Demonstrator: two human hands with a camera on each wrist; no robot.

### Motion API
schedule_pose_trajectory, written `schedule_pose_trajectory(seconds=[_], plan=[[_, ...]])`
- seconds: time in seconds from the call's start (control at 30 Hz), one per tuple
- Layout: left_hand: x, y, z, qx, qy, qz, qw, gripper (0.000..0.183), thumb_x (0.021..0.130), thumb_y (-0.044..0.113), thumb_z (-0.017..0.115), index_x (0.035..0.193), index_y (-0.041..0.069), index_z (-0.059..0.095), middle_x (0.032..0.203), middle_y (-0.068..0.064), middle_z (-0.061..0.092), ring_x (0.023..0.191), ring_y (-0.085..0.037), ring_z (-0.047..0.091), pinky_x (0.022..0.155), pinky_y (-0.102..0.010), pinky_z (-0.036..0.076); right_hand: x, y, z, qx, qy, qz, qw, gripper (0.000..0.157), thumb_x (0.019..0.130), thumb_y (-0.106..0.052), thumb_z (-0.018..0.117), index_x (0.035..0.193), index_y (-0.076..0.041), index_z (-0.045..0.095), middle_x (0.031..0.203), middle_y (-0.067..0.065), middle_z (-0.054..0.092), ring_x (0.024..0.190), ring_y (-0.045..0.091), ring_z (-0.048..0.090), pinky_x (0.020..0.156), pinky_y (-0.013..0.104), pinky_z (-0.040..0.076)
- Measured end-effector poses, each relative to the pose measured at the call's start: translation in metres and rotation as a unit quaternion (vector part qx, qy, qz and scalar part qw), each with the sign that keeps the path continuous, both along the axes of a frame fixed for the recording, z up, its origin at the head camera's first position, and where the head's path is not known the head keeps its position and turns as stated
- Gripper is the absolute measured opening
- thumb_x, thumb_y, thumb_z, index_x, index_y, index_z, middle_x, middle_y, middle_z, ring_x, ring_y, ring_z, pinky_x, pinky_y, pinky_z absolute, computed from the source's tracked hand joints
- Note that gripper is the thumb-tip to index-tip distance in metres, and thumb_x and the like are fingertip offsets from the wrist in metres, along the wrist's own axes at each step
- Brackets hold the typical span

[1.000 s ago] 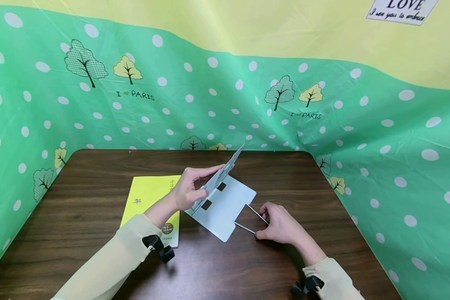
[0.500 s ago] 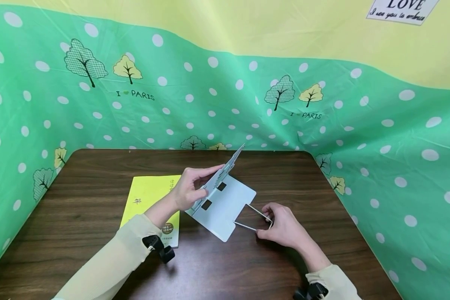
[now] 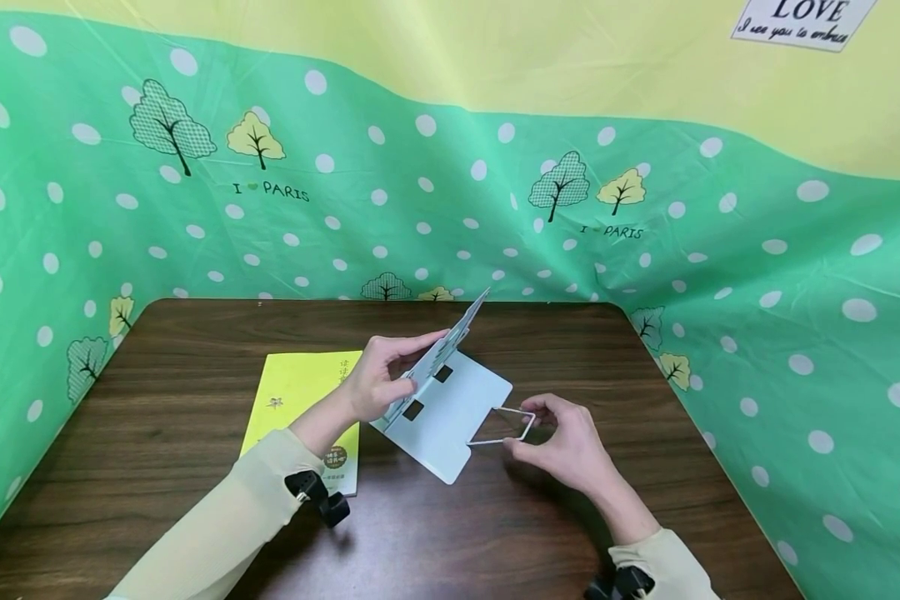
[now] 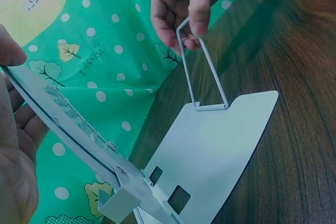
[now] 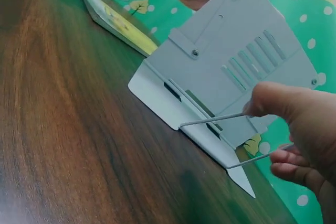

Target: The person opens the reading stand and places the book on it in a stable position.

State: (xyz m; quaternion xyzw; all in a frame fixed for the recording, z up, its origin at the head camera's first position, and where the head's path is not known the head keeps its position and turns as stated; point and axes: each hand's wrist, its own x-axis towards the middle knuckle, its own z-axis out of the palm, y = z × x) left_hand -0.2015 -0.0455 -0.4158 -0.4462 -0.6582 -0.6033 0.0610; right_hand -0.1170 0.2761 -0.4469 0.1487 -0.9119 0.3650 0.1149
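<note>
Stand, folding, pale grey-blue: flat base with rounded corners and two rectangular cut-outs; slotted panel, tilted up. Located on table, beside yellow book. Wire loop, raised at base edge, pinched by right hand; left hand grips panel edge.

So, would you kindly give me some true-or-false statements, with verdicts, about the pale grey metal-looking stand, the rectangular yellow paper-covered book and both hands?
1. The left hand holds the raised panel of the pale grey, metal-looking stand. True.
2. The right hand touches nothing. False: it holds the thin, pale wire loop.
3. The rectangular yellow paper-covered book lies on the stand. False: it lies on the dark brown, wood-grain table.
4. The stand's flat base has two rectangular slots. True.
5. The loop lies apart from the base. False: it joins the base's edge.
</note>
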Motion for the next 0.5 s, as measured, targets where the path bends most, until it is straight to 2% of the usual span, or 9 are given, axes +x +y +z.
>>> schedule_pose_trajectory(seconds=[0.2, 0.43, 0.5], plan=[[0.001, 0.000, 0.002, -0.005, -0.006, 0.002, 1.0000, 0.074, 0.073, 0.000, 0.049, 0.145, -0.009, 0.057, 0.137, -0.016, 0.067, 0.105, -0.022, 0.069, 0.089, -0.037, 0.059, -0.004, -0.007, -0.004, -0.047, 0.035, 0.005, 0.998, 0.051, 0.071, -0.020, 0.100, 0.112, -0.005, 0.073, 0.093, 0.003, 0.074, 0.084, 0.029, 0.074, 0.077, 0.052, 0.062], [0.000, -0.001, 0.001, -0.007, -0.003, 0.004, 1.0000, 0.075, 0.072, 0.001, 0.048, 0.146, -0.008, 0.058, 0.136, -0.027, 0.065, 0.103, -0.023, 0.069, 0.083, -0.031, 0.058, -0.010, -0.015, -0.005, -0.091, 0.052, 0.022, 0.994, 0.052, 0.071, -0.015, 0.101, 0.112, -0.001, 0.074, 0.093, -0.001, 0.073, 0.083, 0.033, 0.073, 0.078, 0.049, 0.063], [0.000, -0.001, 0.001, -0.008, -0.002, 0.005, 0.9999, 0.075, 0.072, 0.001, 0.048, 0.146, -0.008, 0.058, 0.136, -0.026, 0.066, 0.102, -0.022, 0.068, 0.083, -0.032, 0.058, -0.011, -0.017, -0.005, -0.103, 0.052, 0.024, 0.993, 0.053, 0.070, -0.014, 0.102, 0.112, 0.000, 0.074, 0.093, 0.000, 0.073, 0.083, 0.032, 0.073, 0.079, 0.048, 0.063]])
